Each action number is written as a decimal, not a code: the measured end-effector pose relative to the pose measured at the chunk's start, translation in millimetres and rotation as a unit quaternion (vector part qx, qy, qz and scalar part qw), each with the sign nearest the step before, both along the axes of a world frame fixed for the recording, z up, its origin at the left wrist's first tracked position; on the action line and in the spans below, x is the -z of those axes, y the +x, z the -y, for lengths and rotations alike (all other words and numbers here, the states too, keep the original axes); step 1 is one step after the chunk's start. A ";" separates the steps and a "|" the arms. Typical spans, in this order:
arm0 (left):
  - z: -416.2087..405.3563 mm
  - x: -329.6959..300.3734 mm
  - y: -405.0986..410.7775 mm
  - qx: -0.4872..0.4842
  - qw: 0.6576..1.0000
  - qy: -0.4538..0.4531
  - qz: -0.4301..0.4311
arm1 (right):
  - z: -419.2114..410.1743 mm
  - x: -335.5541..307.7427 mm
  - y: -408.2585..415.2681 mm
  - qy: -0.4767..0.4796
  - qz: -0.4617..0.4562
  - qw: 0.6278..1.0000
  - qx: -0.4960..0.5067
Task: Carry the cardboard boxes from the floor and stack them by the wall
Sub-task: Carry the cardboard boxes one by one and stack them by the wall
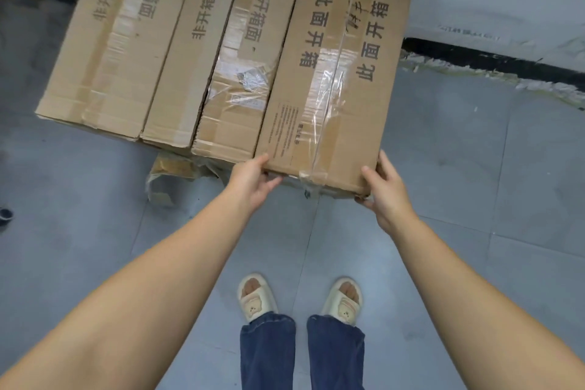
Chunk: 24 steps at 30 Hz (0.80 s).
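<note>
Hands (253, 176) (384, 190) grip one box (332, 73) — four total.

All 4 cardboard boxes (221, 51) run off the top edge. Fingers (364, 199) of both hands vanish beneath the rightmost box (332, 89).

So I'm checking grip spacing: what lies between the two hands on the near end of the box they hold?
In the head view, only the box's near edge, crossed by clear tape, lies between the left hand and right hand.
</note>
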<state>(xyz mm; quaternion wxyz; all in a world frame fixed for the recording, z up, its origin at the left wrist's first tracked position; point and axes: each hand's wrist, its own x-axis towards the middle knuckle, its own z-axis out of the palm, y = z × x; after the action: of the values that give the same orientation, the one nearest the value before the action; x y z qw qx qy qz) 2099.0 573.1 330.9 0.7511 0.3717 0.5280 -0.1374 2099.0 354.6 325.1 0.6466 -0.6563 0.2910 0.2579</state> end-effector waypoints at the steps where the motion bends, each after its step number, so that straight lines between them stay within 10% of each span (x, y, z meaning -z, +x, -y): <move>1: -2.7 4.7 2.1 0.002 1.000 -0.002 -0.009 | -0.4 4.1 3.9 -0.005 -0.001 1.000 -0.008; 12: -11.6 -36.0 -52.1 0.109 0.988 0.105 0.013 | 26.3 -28.9 -20.7 -0.061 -0.063 0.993 -0.075; 24: -6.0 -313.6 -157.1 0.276 0.918 0.226 0.174 | 68.0 -312.2 -118.2 -0.101 0.214 0.942 -0.237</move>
<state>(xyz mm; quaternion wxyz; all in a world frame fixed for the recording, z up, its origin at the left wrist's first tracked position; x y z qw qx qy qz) 1941.8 579.0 644.5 0.6594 0.6804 0.2822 -0.1500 1980.8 286.6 637.3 0.5441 -0.8078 0.0058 0.2266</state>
